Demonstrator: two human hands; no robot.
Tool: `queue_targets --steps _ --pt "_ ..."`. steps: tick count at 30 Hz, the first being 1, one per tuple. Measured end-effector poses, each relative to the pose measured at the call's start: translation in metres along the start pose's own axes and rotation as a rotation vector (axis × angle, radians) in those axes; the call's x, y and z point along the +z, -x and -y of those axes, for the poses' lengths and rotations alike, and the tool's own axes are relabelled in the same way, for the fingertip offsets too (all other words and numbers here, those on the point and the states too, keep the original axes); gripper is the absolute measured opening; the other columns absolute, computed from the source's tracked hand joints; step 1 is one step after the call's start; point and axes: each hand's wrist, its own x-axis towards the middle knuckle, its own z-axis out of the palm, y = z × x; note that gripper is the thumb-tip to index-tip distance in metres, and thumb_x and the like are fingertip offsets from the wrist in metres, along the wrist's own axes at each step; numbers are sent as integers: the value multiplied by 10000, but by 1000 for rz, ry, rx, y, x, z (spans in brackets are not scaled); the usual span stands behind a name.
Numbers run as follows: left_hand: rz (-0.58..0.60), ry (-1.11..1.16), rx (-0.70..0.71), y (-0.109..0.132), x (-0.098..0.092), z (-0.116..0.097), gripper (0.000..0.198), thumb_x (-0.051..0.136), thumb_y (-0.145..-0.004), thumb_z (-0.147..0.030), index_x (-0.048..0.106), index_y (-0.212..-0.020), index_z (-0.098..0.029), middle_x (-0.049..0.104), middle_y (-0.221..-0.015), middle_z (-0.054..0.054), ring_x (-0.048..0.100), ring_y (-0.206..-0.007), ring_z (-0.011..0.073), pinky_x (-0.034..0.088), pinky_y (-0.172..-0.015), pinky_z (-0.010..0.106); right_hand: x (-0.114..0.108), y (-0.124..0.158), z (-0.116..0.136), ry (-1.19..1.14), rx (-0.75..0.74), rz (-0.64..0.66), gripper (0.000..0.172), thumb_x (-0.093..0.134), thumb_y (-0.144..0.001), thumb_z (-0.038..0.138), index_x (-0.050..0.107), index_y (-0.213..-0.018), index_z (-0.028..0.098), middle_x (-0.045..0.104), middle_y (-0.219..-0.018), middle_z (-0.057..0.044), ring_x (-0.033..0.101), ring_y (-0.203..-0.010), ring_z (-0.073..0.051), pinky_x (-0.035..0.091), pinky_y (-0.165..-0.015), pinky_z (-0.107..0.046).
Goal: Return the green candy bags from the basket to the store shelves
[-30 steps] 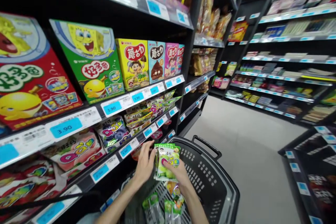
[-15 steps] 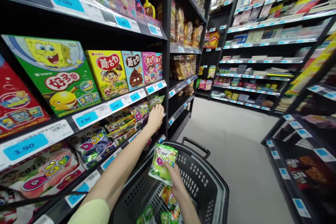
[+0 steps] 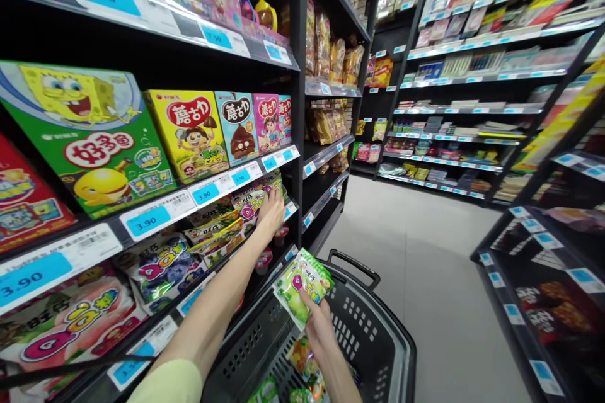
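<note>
My right hand (image 3: pixel 317 315) grips a green bag of gummy candy (image 3: pixel 302 286), thumb across its front, above the shopping basket. The bag is tilted, with its printed face toward me. Out at the lower shelf, my left hand (image 3: pixel 271 213) has its fingers closed at another green gummy candy bag (image 3: pixel 274 184), partly hidden behind the fingers. Beside that hand stand more gummy candy bags (image 3: pixel 248 206) in a row. Below me, the dark grey basket (image 3: pixel 373 315) holds several colourful packets (image 3: pixel 305 359), partly covered by my right forearm.
Boxed snacks (image 3: pixel 191 135) line the shelf above the gummies, over a strip of price tags (image 3: pixel 205 194). Bagged bread (image 3: pixel 331 50) fills the neighbouring rack. A grey floor aisle (image 3: pixel 439 252) runs between this shelving and a low rack (image 3: pixel 534 277) on the right.
My left hand has shifted slightly left and lower at the shelf, with the green bag there moving left too. My right hand has raised and tilted its bag rightward.
</note>
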Motion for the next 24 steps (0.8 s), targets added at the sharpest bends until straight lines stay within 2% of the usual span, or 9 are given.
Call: queue_targets --steps 4,7,11,14,17,19,24 --pt "-7 -33 -14 1 3 2 384 382 -926 -187 600 -1156 29 569 -1182 283 496 -1106 375 392 -904 466 4 -5 16 100 -240 -36 726 906 -577 370 596 -1207 185 716 -1181 -103 657 -1152 -305 544 -1008 -419" --pt "-15 -43 5 0 7 2 389 363 -920 -151 597 -1164 42 575 -1173 289 499 -1082 369 397 -880 462 24 -20 49 204 -418 7 671 875 -633 390 601 -1207 175 698 -1219 -113 662 -1135 -303 527 -1026 -448" --pt "-20 -34 15 1 13 2 373 380 -903 -119 610 -1162 17 594 -1150 271 513 -1062 360 415 -862 451 80 -54 107 345 -605 201 599 839 -686 411 633 -1182 146 698 -1213 -136 671 -1111 -310 534 -1007 -472" --pt "-19 -24 23 3 16 2 375 406 -895 -110 614 -1190 -10 602 -1177 261 526 -1068 352 421 -884 448 128 -84 139 369 -708 312 573 828 -694 424 652 -1167 152 695 -1226 -129 667 -1127 -291 532 -1015 -444" --pt "-28 -13 36 5 18 1 396 425 -876 -73 609 -1221 -13 604 -1206 271 529 -1103 357 406 -935 464 164 -112 151 413 -752 408 534 840 -680 407 680 -1125 157 710 -1192 -123 694 -1067 -270 541 -996 -430" --pt "-36 -4 42 5 17 1 385 429 -868 -58 615 -1197 16 616 -1160 289 547 -1083 361 407 -929 464 178 -127 152 437 -740 476 522 851 -664 391 692 -1104 158 726 -1150 -115 704 -1035 -261 542 -991 -431" --pt "-39 8 65 4 16 1 336 442 -860 -66 636 -1117 30 649 -1020 270 584 -972 349 430 -871 452 188 -148 158 474 -637 598 556 887 -585 380 699 -1056 152 748 -1068 -99 702 -1029 -271 556 -954 -429"
